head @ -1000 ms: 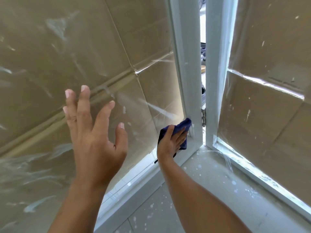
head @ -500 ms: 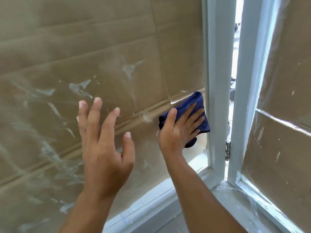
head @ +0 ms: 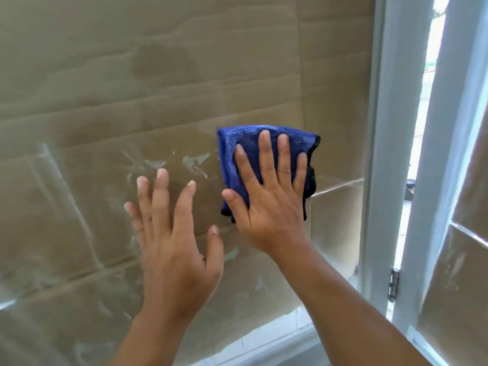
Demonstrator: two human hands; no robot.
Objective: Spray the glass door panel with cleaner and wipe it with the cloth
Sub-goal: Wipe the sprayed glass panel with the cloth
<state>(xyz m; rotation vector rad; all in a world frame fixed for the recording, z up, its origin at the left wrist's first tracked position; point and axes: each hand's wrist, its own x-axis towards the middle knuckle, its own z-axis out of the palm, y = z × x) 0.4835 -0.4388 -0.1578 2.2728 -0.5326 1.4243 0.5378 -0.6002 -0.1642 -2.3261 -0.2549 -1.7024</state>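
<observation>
Against the lower right of a glass door panel [head: 163,107], the straight, spread fingers [head: 264,154] of the right hand [head: 269,204] are laid flat over a folded blue microfibre cloth with a dark edge [head: 237,146], which is pressed to the pane rather than gripped; nothing is curled round it. A flat palm of this kind appears chosen so that pressure is shared across the whole pad of cloth and a broad strip of glass is covered at each pass. Just beside it, the left hand [head: 177,247] is held up empty, its fingers [head: 161,196] apart and nearly straight; whether their tips are touching the pane cannot be told. It seems placed there to steady the body or the door leaf while the wiping is done.

Whitish smears [head: 195,162] are seen on the glass to the left of the cloth and lower down, so the wiping is judged unfinished. Brown creased cardboard sheeting [head: 338,75] is visible behind the pane. To the right, the white painted door frame [head: 372,154] is met near a metal hinge [head: 393,285], with a narrow bright gap beyond. No spray bottle is in view.
</observation>
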